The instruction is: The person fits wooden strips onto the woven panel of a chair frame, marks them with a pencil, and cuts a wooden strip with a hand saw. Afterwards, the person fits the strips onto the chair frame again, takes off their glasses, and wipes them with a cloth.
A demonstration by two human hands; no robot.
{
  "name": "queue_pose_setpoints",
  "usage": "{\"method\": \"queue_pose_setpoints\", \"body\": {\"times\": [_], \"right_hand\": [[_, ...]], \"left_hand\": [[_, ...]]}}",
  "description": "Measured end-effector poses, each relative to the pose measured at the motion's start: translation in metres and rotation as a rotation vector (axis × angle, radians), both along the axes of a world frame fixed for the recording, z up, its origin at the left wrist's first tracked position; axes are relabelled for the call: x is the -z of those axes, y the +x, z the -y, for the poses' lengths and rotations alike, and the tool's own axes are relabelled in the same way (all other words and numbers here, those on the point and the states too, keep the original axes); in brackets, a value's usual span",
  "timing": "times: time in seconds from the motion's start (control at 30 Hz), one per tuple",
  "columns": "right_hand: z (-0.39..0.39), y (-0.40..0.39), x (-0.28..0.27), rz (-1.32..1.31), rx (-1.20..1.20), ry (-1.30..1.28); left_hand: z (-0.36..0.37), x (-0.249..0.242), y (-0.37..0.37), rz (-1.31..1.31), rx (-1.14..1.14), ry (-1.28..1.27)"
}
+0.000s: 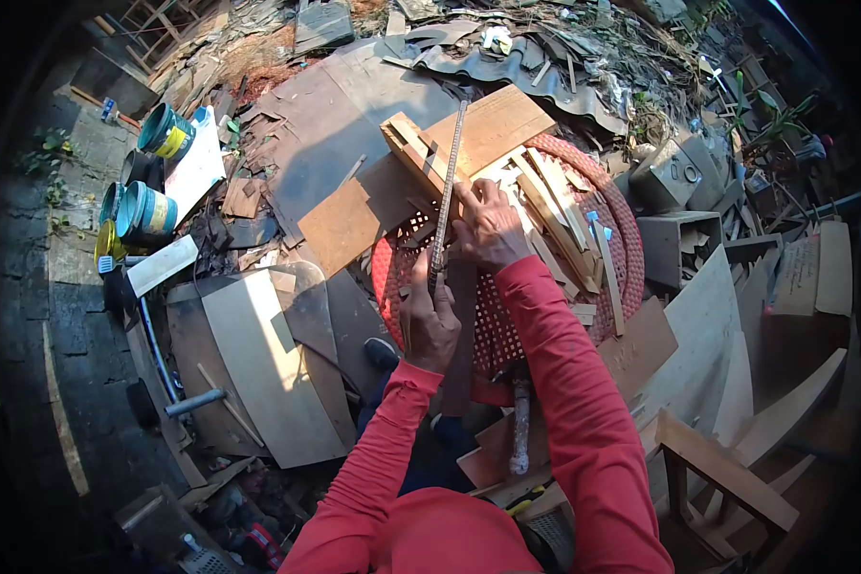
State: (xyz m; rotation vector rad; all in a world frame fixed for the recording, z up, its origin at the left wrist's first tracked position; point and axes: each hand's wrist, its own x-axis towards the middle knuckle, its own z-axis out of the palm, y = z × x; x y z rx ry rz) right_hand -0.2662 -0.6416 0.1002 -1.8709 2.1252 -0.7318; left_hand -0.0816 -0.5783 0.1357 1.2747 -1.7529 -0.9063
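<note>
A measuring tape [450, 182] with a narrow, marked blade stretches away from me, over a wooden piece and a wide board [502, 122]. My left hand [430, 323] is closed around the tape's near end. Farther up, my right hand [491, 226] has its fingers curled at the blade's right side, gripping it; the fingertips are partly hidden. Just left of the blade lies a wooden block [413, 151] made of joined strips. Below all this is a round red woven-plastic seat or basket [478, 325].
Cut wood strips [560, 225] are piled to the right on the red weave. Paint buckets [148, 212] stand at the left. A plywood sheet [273, 368] lies at lower left, a wooden frame [727, 469] at lower right. Scrap and corrugated roofing [536, 81] cover the far ground.
</note>
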Motion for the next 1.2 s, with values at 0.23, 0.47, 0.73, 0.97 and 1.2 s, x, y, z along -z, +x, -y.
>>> {"method": "queue_pose_setpoints", "body": {"times": [0.23,0.47,0.73,0.97,1.2], "right_hand": [[-0.001,0.005,0.005,-0.004,-0.016,-0.098],[0.0,0.004,0.006,0.009,-0.034,-0.133],[0.001,0.005,0.0,-0.011,-0.033,-0.084],[0.001,0.006,-0.004,0.011,-0.017,-0.029],[0.0,0.005,-0.005,0.004,-0.013,0.004]], "left_hand": [[0.002,0.003,0.008,-0.012,-0.009,-0.008],[0.003,-0.004,0.006,-0.023,-0.016,-0.059],[0.0,0.003,0.002,0.047,0.01,-0.128],[-0.016,0.001,0.016,0.043,0.006,-0.065],[-0.05,-0.011,0.027,0.053,-0.002,-0.052]]}}
